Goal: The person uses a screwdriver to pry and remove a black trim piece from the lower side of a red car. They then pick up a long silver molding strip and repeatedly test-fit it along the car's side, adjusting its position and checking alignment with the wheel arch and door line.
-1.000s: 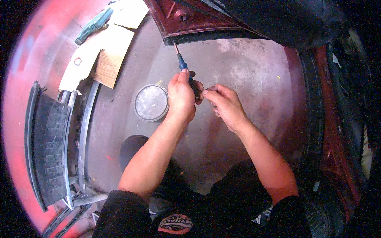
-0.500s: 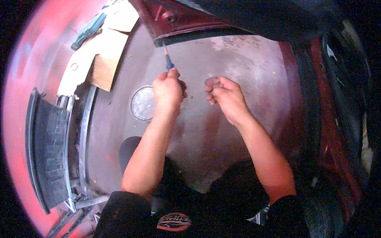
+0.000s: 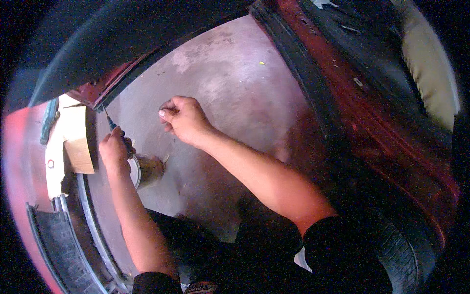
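My left hand [image 3: 115,151] is closed round the handle of a slim blue screwdriver [image 3: 110,120]. Its thin shaft points up to the lower corner of a dark red car door [image 3: 96,89]; whether the tip touches is too small to tell. A black strip [image 3: 133,73] runs along the door's bottom edge. To the right, my right hand [image 3: 188,121] hangs above the floor, fingers curled and thumb pressed against them. Anything in that pinch is hidden. A round can [image 3: 151,169] with a pale lid stands partly behind my left wrist.
Cardboard pieces [image 3: 78,144] and a teal object [image 3: 49,121] lie at the left, above a black ribbed panel [image 3: 55,240] and metal rails [image 3: 93,223]. Along the right runs the car's red door sill [image 3: 313,54], with a tan seat [image 3: 425,68] beyond. A tyre [image 3: 399,252] stands at the lower right.
The view has swung right, so the door, can and cardboard sit farther left, and more of the car's sill shows. The screwdriver stays at the door's corner in my left hand.
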A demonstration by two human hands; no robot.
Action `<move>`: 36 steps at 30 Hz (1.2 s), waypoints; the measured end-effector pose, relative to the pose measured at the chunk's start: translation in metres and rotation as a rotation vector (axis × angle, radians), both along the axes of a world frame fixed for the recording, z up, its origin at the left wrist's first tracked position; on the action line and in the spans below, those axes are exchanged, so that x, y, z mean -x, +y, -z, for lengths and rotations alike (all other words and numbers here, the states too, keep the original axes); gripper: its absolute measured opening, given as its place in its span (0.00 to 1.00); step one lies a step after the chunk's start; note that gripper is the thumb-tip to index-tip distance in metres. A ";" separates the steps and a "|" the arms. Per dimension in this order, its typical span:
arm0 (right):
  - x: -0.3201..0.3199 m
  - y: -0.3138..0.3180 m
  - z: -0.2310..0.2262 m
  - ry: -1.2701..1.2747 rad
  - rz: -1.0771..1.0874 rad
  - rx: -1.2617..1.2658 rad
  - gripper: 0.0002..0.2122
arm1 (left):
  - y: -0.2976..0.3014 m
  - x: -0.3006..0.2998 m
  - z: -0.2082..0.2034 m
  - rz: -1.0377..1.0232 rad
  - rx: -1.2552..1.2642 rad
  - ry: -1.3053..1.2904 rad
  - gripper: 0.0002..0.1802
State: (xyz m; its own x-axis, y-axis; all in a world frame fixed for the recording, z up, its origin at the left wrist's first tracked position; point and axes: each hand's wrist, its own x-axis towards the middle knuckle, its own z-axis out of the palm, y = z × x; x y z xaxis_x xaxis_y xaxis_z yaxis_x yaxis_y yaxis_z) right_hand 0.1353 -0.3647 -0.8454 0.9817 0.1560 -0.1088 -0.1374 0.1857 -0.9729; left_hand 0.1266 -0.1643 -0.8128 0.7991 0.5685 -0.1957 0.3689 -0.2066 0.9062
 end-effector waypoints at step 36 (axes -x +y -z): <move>-0.067 -0.086 0.017 0.014 0.083 -0.355 0.06 | -0.136 0.064 0.014 0.542 -0.005 0.056 0.15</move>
